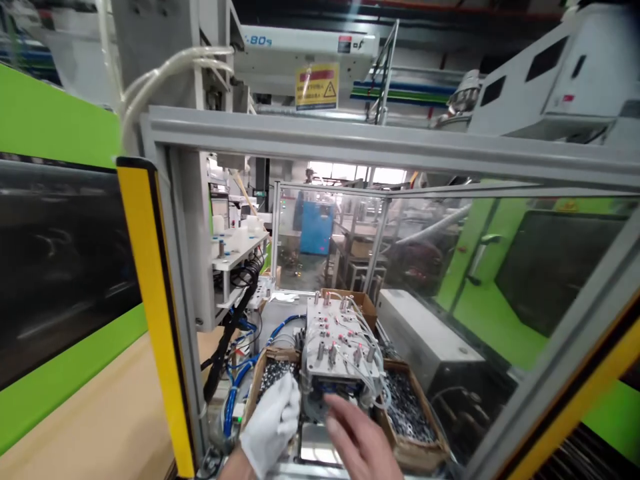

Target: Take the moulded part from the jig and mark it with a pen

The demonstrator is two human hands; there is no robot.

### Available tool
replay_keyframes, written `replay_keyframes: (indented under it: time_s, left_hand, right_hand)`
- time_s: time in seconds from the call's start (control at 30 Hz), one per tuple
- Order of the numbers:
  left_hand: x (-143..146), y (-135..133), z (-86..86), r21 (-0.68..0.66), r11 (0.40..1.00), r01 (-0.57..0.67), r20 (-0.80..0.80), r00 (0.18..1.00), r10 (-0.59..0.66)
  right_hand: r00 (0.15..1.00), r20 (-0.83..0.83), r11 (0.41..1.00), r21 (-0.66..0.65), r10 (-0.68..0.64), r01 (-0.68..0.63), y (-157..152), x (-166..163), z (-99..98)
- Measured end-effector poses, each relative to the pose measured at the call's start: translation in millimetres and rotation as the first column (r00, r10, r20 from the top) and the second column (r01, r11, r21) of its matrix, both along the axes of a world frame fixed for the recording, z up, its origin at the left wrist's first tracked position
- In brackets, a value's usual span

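Both hands reach forward into the grey-framed machine enclosure, toward the grey fixture plate studded with fittings and white tubes. The plate sits just ahead of and above the hands, its long axis running away from the camera, tilted slightly right. The left hand (white glove) is loosely curled at the plate's lower left edge, over a cardboard box of small dark parts; whether it grips anything, I cannot tell. The right hand, bare, is open with fingers spread, holding nothing, just below the plate's near end and the nearer of the two. A second box of parts lies right.
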State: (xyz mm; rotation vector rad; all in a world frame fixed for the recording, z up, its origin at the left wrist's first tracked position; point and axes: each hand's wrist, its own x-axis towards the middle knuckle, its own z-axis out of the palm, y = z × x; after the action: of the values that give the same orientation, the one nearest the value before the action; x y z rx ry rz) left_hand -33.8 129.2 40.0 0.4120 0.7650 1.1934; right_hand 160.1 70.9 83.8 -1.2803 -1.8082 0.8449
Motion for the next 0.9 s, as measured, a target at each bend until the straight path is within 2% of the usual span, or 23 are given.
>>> replay_keyframes:
  time_s: [0.07, 0.1, 0.2, 0.3, 0.4, 0.5, 0.57, 0.6, 0.67, 0.7, 0.8, 0.9]
  left_hand:
    - [2.1, -18.9, 11.5, 0.021, 0.986, 0.163, -0.186, 0.97, -0.157]
    - [2.7, -26.2, 16.0, 0.019, 0.981, 0.194, -0.222, 0.957, -0.185]
    - [3.3, -35.7, 20.1, -0.034, 0.987, 0.158, -0.189, 0.969, -0.162]
    - [5.7, -29.5, 15.6, -0.111, 0.989, 0.094, -0.15, 0.982, -0.11]
    - [15.1, -19.0, 16.7, -0.183, 0.982, 0.056, -0.129, 0.988, -0.081]
    - [29.5, -11.9, 24.5, -0.244, 0.967, 0.072, 0.129, 0.991, -0.041]
    - [37.9, -10.4, 27.6, -0.314, 0.948, 0.043, 0.271, 0.962, 0.046]
    - [41.0, -10.7, 27.2, -0.365, 0.931, 0.012, 0.283, 0.954, 0.099]
    - [45.0, -12.8, 22.1, -0.444, 0.895, -0.054, 0.217, 0.962, 0.166]
    - [46.1, -14.4, 17.6, -0.44, 0.895, -0.078, 0.181, 0.968, 0.173]
    - [48.6, -18.7, 2.1, -0.343, 0.935, -0.09, 0.106, 0.985, 0.134]
    - [52.0, -19.6, -7.0, -0.293, 0.95, -0.105, -0.012, 0.994, 0.107]
  right_hand:
    - [0.992, -0.004, 0.991, 0.024, 0.128, -0.128, 18.7, -16.3, 21.1]
    - [0.983, 0.001, 0.982, 0.031, 0.184, -0.184, 25.6, -21.9, 29.5]
    - [0.95, 0.054, 0.951, 0.014, 0.306, -0.308, 39.9, -30.5, 41.9]
    - [0.927, 0.119, 0.934, -0.065, 0.356, -0.35, 49.9, -31.0, 40.1]
    - [0.932, 0.145, 0.943, -0.07, 0.332, -0.325, 59.2, -24.3, 40.9]
    - [0.945, 0.154, 0.955, 0.021, 0.29, -0.297, 77.5, -1.7, 53.6]
    - [0.969, 0.151, 0.973, 0.096, 0.195, -0.21, 101.4, 23.6, 63.4]
    - [0.98, 0.154, 0.982, 0.12, 0.124, -0.143, 117.0, 37.8, 66.4]
    - [0.975, 0.223, 0.991, 0.131, 0.003, -0.033, 152.7, 64.6, 66.2]
    - [0.957, 0.288, 0.994, 0.114, -0.033, 0.0, 170.7, 75.4, 63.0]
    - [0.894, 0.448, 0.998, 0.055, 0.012, -0.041, 214.6, 91.5, 47.1]
    - [0.863, 0.497, 0.992, 0.029, 0.091, -0.121, 235.4, 88.1, 35.2]
